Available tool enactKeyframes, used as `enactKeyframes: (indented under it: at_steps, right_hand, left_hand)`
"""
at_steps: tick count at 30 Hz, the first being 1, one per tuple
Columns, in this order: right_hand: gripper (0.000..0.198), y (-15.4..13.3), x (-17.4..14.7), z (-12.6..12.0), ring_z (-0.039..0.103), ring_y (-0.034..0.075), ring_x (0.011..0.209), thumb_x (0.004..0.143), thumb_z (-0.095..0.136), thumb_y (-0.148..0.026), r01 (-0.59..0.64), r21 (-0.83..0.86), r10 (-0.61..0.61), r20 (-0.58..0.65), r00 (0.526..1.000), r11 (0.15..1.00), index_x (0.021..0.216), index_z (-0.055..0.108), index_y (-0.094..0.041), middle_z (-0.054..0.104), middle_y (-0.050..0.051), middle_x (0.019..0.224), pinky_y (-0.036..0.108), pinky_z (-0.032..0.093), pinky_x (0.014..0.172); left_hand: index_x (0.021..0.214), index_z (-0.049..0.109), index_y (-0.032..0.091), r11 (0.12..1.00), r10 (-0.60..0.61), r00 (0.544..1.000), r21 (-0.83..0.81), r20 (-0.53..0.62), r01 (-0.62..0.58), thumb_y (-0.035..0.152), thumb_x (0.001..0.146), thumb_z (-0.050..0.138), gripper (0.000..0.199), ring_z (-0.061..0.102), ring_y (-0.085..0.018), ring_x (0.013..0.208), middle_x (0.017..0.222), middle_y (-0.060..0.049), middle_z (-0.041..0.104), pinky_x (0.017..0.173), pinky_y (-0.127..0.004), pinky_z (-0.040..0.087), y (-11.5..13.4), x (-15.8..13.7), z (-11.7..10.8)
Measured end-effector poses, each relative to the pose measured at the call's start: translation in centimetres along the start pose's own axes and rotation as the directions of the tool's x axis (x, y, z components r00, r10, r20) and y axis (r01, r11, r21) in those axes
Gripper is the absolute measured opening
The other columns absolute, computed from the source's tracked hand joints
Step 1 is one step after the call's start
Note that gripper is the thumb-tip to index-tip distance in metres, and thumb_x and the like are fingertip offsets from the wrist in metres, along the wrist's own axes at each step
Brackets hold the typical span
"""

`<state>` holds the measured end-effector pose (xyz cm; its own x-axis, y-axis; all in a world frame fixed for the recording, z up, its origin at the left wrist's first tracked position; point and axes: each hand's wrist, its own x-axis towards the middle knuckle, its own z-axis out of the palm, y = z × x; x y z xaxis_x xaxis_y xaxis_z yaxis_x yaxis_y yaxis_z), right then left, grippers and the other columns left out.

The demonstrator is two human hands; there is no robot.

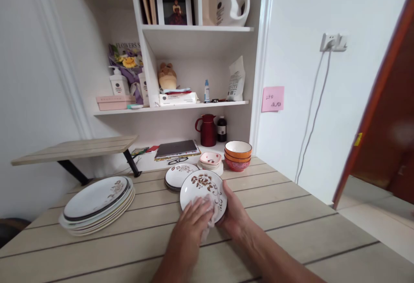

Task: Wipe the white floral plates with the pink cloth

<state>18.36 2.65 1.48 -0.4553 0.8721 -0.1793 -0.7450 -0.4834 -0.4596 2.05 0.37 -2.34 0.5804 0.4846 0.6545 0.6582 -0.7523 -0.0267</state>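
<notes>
A small white plate [190, 188] with a brown flower pattern is held tilted above the table. My right hand [234, 214] grips it by its right rim, thumb at the edge and fingers underneath. Against the plate's face my left hand [194, 220] presses a whitish cloth or tissue [210, 216], partly covered by the fingers. Just behind lies a short stack of matching small plates [176, 174]. To the left stands a taller stack of large plates [97, 199], the top one with the same flower pattern.
Orange and red bowls [238, 156] are stacked at the back right, beside small pink-and-white dishes [211, 159]. Behind them stand a dark red jug [207, 131] and a dark bottle [221, 129]. A laptop [177, 147], glasses [177, 160] and a raised wooden shelf [77, 149] line the back.
</notes>
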Motion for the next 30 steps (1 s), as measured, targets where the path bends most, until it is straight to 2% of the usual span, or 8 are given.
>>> enactKeyframes:
  at_steps: [3, 9, 14, 18, 21, 24, 27, 30]
  right_hand:
    - [0.069, -0.6, -0.3, 0.2, 0.065, 0.025, 0.100, 0.086, 0.040, -0.062, 0.052, -0.019, -0.052, 0.014, 0.999, 0.998, 0.125, 0.054, -0.007, 0.069, 0.015, 0.110, 0.039, 0.046, 0.093]
    - [0.059, 1.2, -0.9, 1.4, 0.065, 0.024, 0.102, 0.086, 0.047, -0.058, 0.040, -0.105, -0.036, 0.041, 0.999, 0.994, 0.123, 0.057, -0.013, 0.069, 0.012, 0.112, 0.038, 0.045, 0.094]
    - [0.057, 2.9, -1.4, 2.0, 0.065, 0.022, 0.100, 0.080, 0.056, -0.058, -0.024, -0.190, 0.011, -0.067, 0.998, 0.982, 0.118, 0.060, -0.015, 0.071, 0.009, 0.108, 0.035, 0.046, 0.092]
    - [0.054, 3.6, -1.2, 1.8, 0.067, 0.022, 0.097, 0.081, 0.057, -0.056, -0.020, -0.198, 0.004, -0.084, 0.996, 0.980, 0.116, 0.061, -0.016, 0.071, 0.009, 0.108, 0.037, 0.049, 0.089]
    - [0.052, 3.6, -0.9, 1.5, 0.067, 0.022, 0.095, 0.082, 0.056, -0.055, 0.003, -0.162, -0.016, -0.080, 0.997, 0.987, 0.116, 0.061, -0.015, 0.071, 0.009, 0.107, 0.036, 0.049, 0.088]
    - [0.052, 3.5, -0.8, 1.4, 0.067, 0.021, 0.095, 0.083, 0.055, -0.054, 0.019, -0.142, -0.032, -0.084, 0.996, 0.990, 0.116, 0.061, -0.015, 0.071, 0.009, 0.107, 0.035, 0.049, 0.089]
    - [0.053, 3.2, -0.7, 1.2, 0.067, 0.022, 0.094, 0.083, 0.054, -0.055, 0.001, -0.126, -0.010, -0.074, 0.997, 0.992, 0.115, 0.061, -0.013, 0.071, 0.011, 0.105, 0.035, 0.048, 0.090]
    - [0.056, 2.3, -0.4, 0.7, 0.066, 0.022, 0.097, 0.083, 0.054, -0.056, -0.028, -0.089, 0.023, -0.061, 0.998, 0.996, 0.112, 0.061, -0.009, 0.072, 0.012, 0.101, 0.034, 0.047, 0.092]
  left_hand:
    - [0.138, 0.040, 0.029, 0.992, -0.029, 0.999, 0.126, -0.034, 0.033, 0.013, 0.090, 0.040, 0.050, 0.044, -0.018, 0.130, 0.138, -0.002, 0.052, 0.109, -0.044, 0.036, -0.3, -0.1, -0.6]
    - [0.144, 0.027, 0.025, 0.916, -0.248, 0.945, 0.267, -0.213, 0.300, 0.005, 0.090, 0.034, 0.058, 0.040, -0.020, 0.133, 0.144, -0.007, 0.044, 0.110, -0.047, 0.033, -0.6, -0.5, -1.9]
    - [0.146, 0.023, 0.023, 0.884, -0.374, 0.897, 0.202, -0.237, 0.422, 0.007, 0.090, 0.032, 0.059, 0.041, -0.022, 0.132, 0.144, -0.009, 0.044, 0.109, -0.048, 0.034, -1.8, -1.4, -1.0]
    - [0.145, 0.026, 0.022, 0.871, -0.463, 0.868, 0.086, -0.181, 0.483, 0.010, 0.092, 0.029, 0.055, 0.043, -0.023, 0.130, 0.142, -0.010, 0.046, 0.108, -0.050, 0.035, -2.6, -1.9, -0.1]
    - [0.144, 0.029, 0.025, 0.879, -0.476, 0.867, -0.043, -0.144, 0.475, 0.016, 0.093, 0.032, 0.051, 0.040, -0.022, 0.133, 0.144, -0.009, 0.043, 0.110, -0.048, 0.033, -2.4, -1.5, -0.2]
    - [0.143, 0.030, 0.029, 0.890, -0.442, 0.890, -0.180, -0.116, 0.419, 0.019, 0.094, 0.034, 0.051, 0.032, -0.020, 0.137, 0.148, -0.005, 0.038, 0.113, -0.045, 0.029, -1.7, -0.9, -0.6]
    - [0.142, 0.033, 0.030, 0.919, -0.324, 0.943, -0.261, -0.077, 0.295, 0.017, 0.093, 0.036, 0.051, 0.029, -0.020, 0.138, 0.148, -0.004, 0.038, 0.113, -0.045, 0.027, -0.6, -0.5, -0.5]
    - [0.139, 0.039, 0.029, 0.954, -0.168, 0.984, -0.259, -0.058, 0.148, 0.016, 0.091, 0.040, 0.050, 0.033, -0.021, 0.137, 0.144, -0.006, 0.044, 0.111, -0.046, 0.033, 0.6, -0.2, 0.1]
